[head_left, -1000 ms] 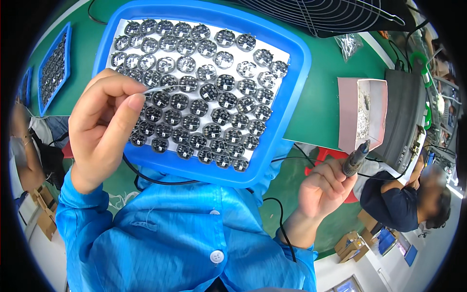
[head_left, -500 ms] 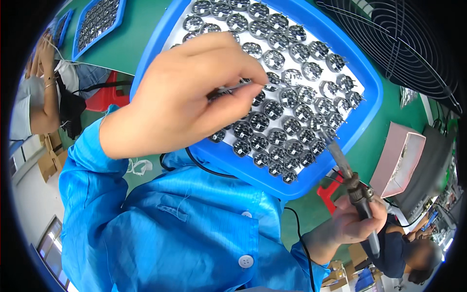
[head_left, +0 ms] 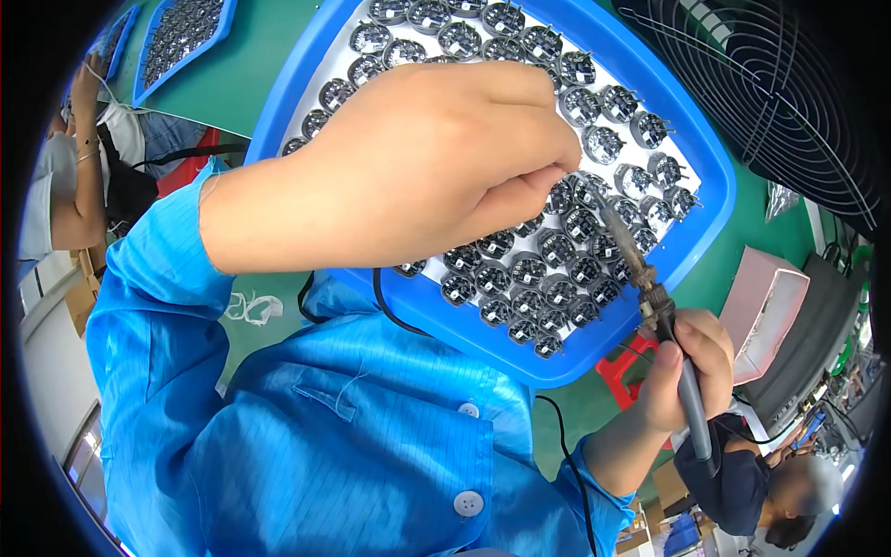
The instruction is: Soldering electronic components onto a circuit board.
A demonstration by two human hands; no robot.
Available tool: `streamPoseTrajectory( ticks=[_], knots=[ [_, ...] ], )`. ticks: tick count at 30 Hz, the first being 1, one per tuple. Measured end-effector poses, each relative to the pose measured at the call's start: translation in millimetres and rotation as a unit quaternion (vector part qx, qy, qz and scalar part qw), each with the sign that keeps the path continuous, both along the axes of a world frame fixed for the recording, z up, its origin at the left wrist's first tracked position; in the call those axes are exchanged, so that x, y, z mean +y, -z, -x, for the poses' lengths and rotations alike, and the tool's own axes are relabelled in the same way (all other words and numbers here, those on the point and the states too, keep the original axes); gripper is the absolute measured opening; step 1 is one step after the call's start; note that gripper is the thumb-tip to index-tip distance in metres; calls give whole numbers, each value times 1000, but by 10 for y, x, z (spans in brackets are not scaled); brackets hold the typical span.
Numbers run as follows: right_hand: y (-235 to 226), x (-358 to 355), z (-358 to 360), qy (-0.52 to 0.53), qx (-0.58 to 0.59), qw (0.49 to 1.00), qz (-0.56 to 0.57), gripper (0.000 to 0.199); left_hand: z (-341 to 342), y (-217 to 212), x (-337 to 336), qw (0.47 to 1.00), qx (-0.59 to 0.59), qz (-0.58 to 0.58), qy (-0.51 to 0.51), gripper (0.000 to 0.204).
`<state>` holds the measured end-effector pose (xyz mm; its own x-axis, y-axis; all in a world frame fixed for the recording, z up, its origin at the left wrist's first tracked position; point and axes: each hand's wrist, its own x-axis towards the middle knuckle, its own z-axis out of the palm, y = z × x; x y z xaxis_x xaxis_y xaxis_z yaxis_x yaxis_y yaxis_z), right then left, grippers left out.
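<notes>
My right hand is closed around the dark handle of a soldering iron. Its worn metal tip points up and left, over the small round electronic parts near the right side of the blue tray. My left hand reaches across the tray with thumb and fingers pinched together close to the iron's tip. Whatever the pinch holds, if anything, is hidden by the fingers. Several rows of these round parts, with dark rims, shiny tops and thin pins, stand on the tray's white lining; my left hand covers many.
A black wire fan guard stands at the far right, with a pink box nearer. More filled blue trays lie on the green table at far left. One person sits at left, another at lower right. A black cord crosses my front.
My left hand has moved right across the tray, still pinched. My right hand has brought the soldering iron up and left, so its tip is closer to my left fingertips.
</notes>
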<state>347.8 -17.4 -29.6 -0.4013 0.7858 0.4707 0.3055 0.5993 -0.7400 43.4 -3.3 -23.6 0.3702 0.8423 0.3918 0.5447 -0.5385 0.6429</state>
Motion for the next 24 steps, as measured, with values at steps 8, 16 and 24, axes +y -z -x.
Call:
streamPoseTrajectory(
  ticks=[8,16,24],
  knots=[
    [-8,92,63,-32,-20,999,-18,21,-28,58,39,999,32,-19,-6,16],
    [13,139,73,-43,-34,998,-31,22,-32,22,25,994,103,-26,-5,17],
    [21,214,15,-54,-24,998,-11,25,-42,45,34,992,108,-66,23,23]
  ],
)
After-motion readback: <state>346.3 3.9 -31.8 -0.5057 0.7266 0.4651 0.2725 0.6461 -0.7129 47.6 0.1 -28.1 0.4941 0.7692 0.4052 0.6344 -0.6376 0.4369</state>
